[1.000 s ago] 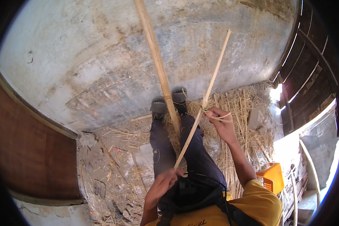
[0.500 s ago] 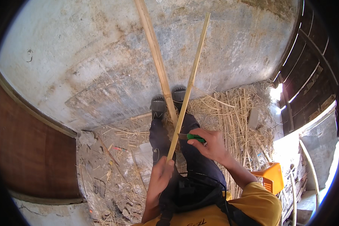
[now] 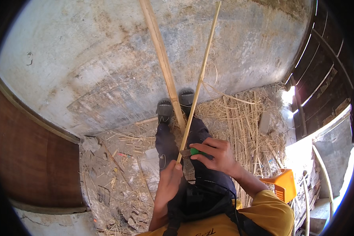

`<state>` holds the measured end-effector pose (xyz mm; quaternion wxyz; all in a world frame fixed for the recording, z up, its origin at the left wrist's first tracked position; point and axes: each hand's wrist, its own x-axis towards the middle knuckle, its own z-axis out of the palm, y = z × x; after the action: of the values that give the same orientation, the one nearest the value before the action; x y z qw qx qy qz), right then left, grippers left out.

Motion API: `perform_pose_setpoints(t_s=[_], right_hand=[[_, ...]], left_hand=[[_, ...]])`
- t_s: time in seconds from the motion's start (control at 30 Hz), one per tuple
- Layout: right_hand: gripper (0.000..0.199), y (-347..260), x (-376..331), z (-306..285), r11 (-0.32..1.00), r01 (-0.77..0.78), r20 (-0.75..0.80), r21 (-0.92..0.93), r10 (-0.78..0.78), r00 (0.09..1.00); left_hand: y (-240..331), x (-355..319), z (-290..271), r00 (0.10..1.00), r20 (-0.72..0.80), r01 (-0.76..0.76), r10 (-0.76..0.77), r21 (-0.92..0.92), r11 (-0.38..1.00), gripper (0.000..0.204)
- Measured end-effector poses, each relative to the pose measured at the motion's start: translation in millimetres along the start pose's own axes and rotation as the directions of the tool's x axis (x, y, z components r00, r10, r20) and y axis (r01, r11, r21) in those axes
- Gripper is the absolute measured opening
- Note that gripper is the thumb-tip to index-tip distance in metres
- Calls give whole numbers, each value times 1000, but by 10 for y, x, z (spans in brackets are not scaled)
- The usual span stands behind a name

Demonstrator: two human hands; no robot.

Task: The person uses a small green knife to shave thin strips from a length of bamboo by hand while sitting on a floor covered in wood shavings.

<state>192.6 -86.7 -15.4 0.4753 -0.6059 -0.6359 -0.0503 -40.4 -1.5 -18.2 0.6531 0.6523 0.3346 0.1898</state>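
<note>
My left hand (image 3: 170, 179) is closed around the near end of a long, thin bamboo strip (image 3: 197, 90), which slants up and away to the right. A curled shaving (image 3: 224, 94) hangs from its middle. In my right hand (image 3: 217, 155) is a green-handled knife (image 3: 194, 151); its blade lies against the strip just above my left fingers. The fingers hide most of the handle. A thicker split bamboo pole (image 3: 161, 51) leans on the wall, its lower end between my legs.
A stained grey wall (image 3: 118, 70) rises ahead. Straw, shavings and bamboo strips (image 3: 242, 129) litter the floor. An orange plastic basket (image 3: 288, 185) stands right of me, a brown wooden panel (image 3: 35, 157) at left. Dark slatted boards (image 3: 322, 78) stand at far right.
The knife has slid down the strip toward my left hand and its blade has turned. The strip's far end reaches higher, and a longer shaving curls off it.
</note>
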Motion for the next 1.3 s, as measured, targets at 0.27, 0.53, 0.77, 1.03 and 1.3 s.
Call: perform_pose_setpoints(t_s=[0.27,0.53,0.77,1.03,1.3], right_hand=[[39,-70,18,-12,999,-8,-40,-48,6,999],[35,47,110,-80,989,-115,-148,-94,100,984],[29,238,216,-129,984,-134,-212,-116,107,971],[24,526,386,-201,959,-278,-236,-57,257,937],[26,674,215,-52,701,-546,63,460,587,807]], left_hand=[[255,-76,133,984,-93,-107,154,383,917,35],[194,-169,145,986,-91,-77,137,481,873,27],[51,-367,172,988,-108,-48,108,456,888,39],[-178,-579,30,996,-81,-1,44,470,883,35],[-179,-454,-86,995,-80,-24,57,371,928,31]])
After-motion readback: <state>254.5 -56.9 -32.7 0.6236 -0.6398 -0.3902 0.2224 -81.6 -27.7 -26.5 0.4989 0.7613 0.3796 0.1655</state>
